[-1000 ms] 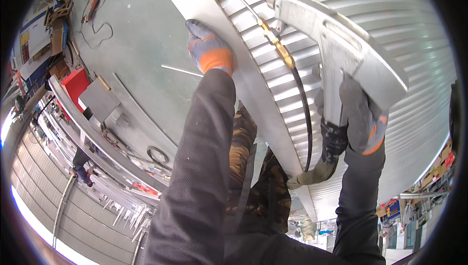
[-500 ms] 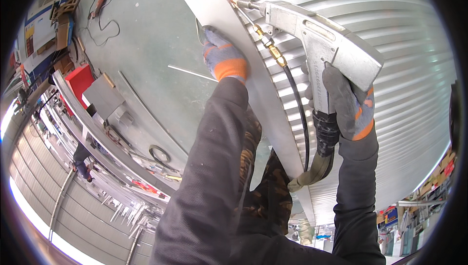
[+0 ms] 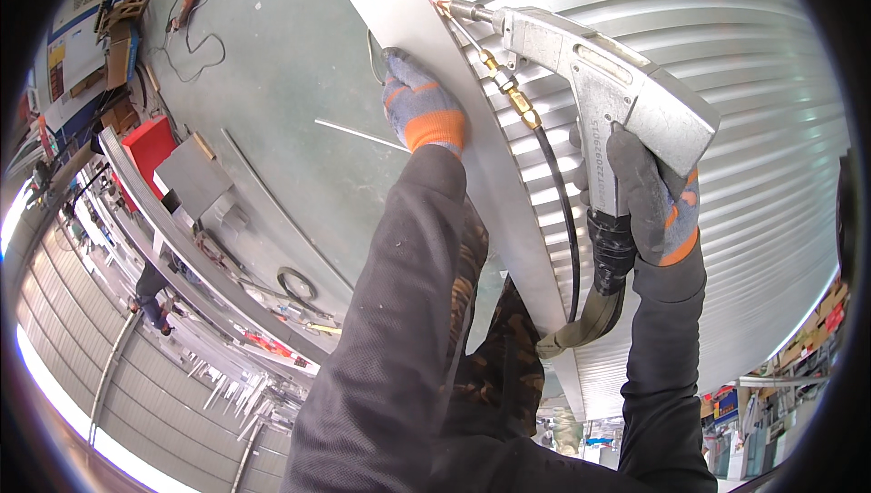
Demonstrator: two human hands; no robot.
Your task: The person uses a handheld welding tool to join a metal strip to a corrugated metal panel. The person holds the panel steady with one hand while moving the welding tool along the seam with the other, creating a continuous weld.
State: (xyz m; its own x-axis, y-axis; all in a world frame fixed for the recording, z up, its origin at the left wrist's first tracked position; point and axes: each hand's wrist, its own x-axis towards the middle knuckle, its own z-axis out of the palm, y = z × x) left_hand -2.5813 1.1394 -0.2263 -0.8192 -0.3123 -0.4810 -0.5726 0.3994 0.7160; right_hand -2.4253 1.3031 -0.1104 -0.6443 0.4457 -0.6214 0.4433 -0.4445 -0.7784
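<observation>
My right hand (image 3: 655, 194), in a grey and orange work glove, is wrapped round the handle of a silver handheld welding gun (image 3: 617, 71). The gun's nozzle points left, and its tip meets the seam between a flat metal bar (image 3: 494, 180) and a ribbed metal panel (image 3: 726, 139). A small orange glow shows at that tip. Beneath the nozzle runs a brass-fitted wire feed tube (image 3: 510, 89) with a black hose. My left hand (image 3: 423, 105), gloved alike, is closed over the bar's left edge; its fingertips are partly hidden. A thin curved wire (image 3: 372, 56) shows beside it.
A sleeved cable (image 3: 581, 334) hangs from the gun's handle past the bar's lower part. On the green floor lie a thin rod (image 3: 358, 134), a long strip (image 3: 281, 203) and loose cables (image 3: 204, 62). A red box (image 3: 148, 148) stands left; another person (image 3: 151, 293) is farther off.
The whole view has shifted slightly, so bar, gun and hands appear a little farther right. Both hands keep their grip, and the nozzle stays at the seam.
</observation>
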